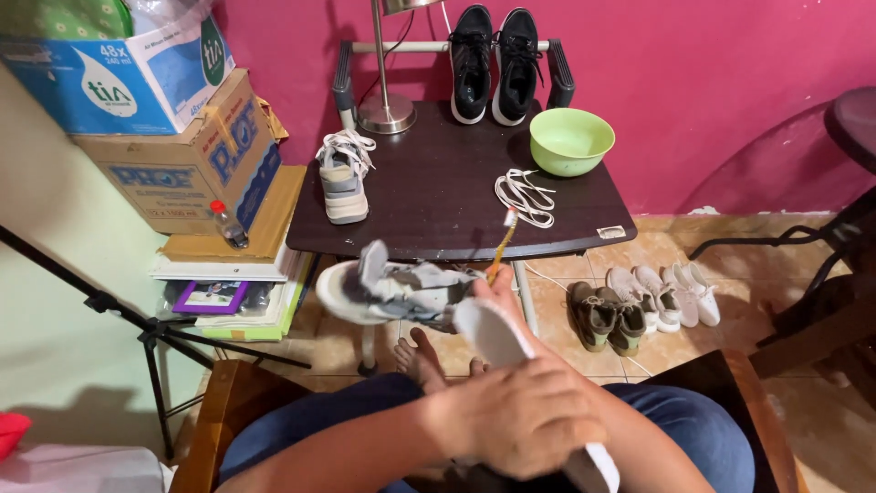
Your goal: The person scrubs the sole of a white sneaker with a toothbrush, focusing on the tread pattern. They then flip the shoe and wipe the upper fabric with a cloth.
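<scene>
left hand [525, 415]: nearest the camera, clamped over the heel end of a white insole [488, 333], fingers wrapped round it
insole: out of the shoe, over the lap, toe end pointing up toward the sneaker
right hand [500, 288]: closed round a yellow-handled toothbrush [502, 239], brush end up; it touches the sneaker's heel, can't tell if it also grips it
sneaker [392, 292]: grey and white, no laces, tongue flopped open, held on its side above the knees, just in front of the table edge
step: looks like brush work on the pulled insole, shoe parked against the brush hand
next move calls for: probably bristles turned down onto the insole, left hand bracing it flat
floor: olive pair [607, 315] and white pairs [666, 297] right of the table leg
table [429, 183]: loose white laces [525, 196], matching second sneaker [344, 178] upright
green bowl [566, 162]: right rear of the table, inside looks bare, liquid can't be ruled out
black shoes [493, 64]: pair at the back rail, against the wall
cardboard boxes [182, 155]: stacked left, brown one shut, contents hidden; the blue one above has a plastic bag showing at the top
</scene>
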